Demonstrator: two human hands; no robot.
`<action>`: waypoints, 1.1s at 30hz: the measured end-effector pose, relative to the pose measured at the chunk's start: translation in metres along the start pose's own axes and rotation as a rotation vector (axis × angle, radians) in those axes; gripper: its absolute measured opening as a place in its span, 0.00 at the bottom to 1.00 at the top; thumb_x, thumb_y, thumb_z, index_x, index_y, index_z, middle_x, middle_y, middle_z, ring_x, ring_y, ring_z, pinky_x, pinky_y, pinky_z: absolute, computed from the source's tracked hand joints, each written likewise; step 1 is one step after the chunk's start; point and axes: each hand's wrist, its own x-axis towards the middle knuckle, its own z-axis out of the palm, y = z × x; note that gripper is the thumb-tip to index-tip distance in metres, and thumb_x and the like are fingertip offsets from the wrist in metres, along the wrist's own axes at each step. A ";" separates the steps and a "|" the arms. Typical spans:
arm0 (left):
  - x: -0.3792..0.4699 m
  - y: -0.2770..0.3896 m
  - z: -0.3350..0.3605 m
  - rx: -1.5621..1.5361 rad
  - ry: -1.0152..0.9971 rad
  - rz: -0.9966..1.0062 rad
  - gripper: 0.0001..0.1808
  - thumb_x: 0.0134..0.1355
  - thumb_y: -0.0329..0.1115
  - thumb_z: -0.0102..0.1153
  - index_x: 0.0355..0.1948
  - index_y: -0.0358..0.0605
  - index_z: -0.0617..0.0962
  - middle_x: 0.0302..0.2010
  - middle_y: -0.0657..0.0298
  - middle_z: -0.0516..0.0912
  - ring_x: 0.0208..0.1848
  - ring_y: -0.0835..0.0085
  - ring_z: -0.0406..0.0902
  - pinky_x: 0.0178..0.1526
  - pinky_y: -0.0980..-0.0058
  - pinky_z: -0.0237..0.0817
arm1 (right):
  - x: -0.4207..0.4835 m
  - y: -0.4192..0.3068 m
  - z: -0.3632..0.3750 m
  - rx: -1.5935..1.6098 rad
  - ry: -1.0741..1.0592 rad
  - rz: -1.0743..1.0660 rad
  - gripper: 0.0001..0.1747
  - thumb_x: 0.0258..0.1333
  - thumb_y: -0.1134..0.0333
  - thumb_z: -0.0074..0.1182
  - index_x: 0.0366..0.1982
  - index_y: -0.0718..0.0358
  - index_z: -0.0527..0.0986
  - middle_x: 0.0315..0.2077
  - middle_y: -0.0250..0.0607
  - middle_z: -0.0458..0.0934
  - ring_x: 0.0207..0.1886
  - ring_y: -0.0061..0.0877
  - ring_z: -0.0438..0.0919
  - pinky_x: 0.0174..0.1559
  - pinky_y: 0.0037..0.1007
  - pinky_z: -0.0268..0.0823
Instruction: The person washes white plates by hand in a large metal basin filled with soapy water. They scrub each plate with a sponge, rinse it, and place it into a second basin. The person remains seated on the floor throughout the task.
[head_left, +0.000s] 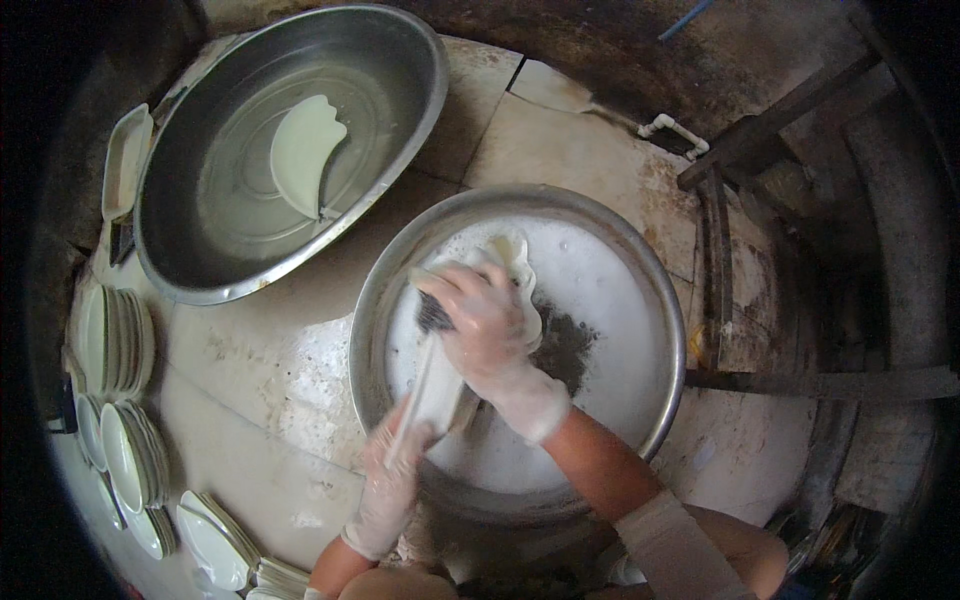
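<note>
Both hands wear thin translucent gloves over a round metal basin (670, 330) of sudsy water. At the basin's near left side, my left hand (397, 450) grips the lower end of a white dish (442, 382), which is tilted and soapy. My right hand (480, 307) is closed around a dark scouring pad (433, 315), pressed near the dish's upper part. A scalloped white dish (529, 307) shows beside and partly under the right hand, in the foam. Motion blurs the fingers somewhat.
A larger metal basin (300, 280) with water and a white scalloped dish (307, 154) stands at upper left. Stacked white plates (116, 341), bowls (127, 457) and dishes (214, 544) line the left. A wooden frame (720, 255) stands at right.
</note>
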 end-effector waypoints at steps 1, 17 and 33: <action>0.009 0.005 -0.002 -0.088 0.006 -0.007 0.28 0.60 0.40 0.55 0.57 0.35 0.68 0.49 0.60 0.76 0.50 0.75 0.71 0.54 0.76 0.62 | 0.007 -0.003 0.013 0.001 -0.004 0.005 0.23 0.38 0.72 0.56 0.44 0.57 0.75 0.41 0.36 0.76 0.44 0.31 0.71 0.49 0.36 0.60; 0.012 0.012 -0.029 -0.240 0.004 -0.086 0.25 0.62 0.35 0.53 0.58 0.35 0.67 0.50 0.59 0.75 0.51 0.72 0.72 0.54 0.73 0.64 | -0.017 -0.023 0.012 0.157 -0.033 0.018 0.20 0.38 0.74 0.59 0.39 0.51 0.76 0.40 0.32 0.78 0.41 0.30 0.71 0.43 0.33 0.65; -0.013 -0.044 -0.041 -0.154 -0.114 -0.158 0.33 0.62 0.40 0.51 0.64 0.35 0.58 0.61 0.57 0.65 0.63 0.71 0.60 0.64 0.73 0.48 | -0.069 0.097 0.017 0.181 0.143 0.790 0.19 0.47 0.71 0.56 0.45 0.62 0.72 0.42 0.46 0.74 0.48 0.43 0.70 0.53 0.38 0.62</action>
